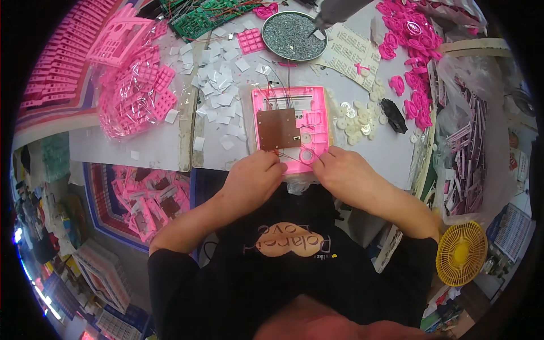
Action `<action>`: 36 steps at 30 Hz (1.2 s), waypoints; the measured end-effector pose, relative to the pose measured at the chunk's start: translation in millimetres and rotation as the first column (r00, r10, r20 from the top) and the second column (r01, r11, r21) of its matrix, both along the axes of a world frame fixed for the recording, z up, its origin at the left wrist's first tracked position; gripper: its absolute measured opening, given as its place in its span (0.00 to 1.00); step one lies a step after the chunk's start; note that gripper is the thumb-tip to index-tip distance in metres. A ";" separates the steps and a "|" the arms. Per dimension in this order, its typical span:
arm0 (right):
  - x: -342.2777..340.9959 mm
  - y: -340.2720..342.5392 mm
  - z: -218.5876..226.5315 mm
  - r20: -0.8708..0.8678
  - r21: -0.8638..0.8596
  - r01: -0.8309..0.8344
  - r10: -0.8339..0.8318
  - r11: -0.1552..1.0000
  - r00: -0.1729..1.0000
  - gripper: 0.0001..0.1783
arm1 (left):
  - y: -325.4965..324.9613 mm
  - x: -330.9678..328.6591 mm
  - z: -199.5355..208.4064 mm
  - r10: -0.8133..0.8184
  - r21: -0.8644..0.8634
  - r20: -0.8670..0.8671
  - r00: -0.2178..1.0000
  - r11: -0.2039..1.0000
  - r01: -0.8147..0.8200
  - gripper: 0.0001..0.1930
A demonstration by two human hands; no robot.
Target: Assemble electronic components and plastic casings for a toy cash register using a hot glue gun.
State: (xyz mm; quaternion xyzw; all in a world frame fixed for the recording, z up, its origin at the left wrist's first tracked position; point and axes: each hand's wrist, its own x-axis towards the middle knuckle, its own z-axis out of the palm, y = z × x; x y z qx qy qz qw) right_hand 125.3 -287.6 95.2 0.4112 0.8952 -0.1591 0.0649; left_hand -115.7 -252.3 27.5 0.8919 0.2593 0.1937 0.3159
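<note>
There are one pink case (322, 133), one brown board (277, 129) and one dish (277, 56) of metal bits (288, 37). The case is open and shallow, the board and thin wires (289, 96) inside. It lies on the table (226, 156), its long axis running from near to far. The left hand (255, 174) and the right hand (347, 170) are curled at its near end; what they pinch, I cannot tell.

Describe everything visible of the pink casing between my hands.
The pink casing is a rectangular shell, seemingly plastic, lying open side up at the front of the worktable. A brown board covers much of its left half; thin wires run past its far end. Your left hand meets its lower left, right hand its lower right.
</note>
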 end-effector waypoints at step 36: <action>-16.5 87.2 -41.7 -0.342 0.060 0.638 -0.585 0.768 0.736 0.12 | -7.9 33.8 -9.0 -0.220 0.351 -0.068 0.973 0.908 0.230 0.26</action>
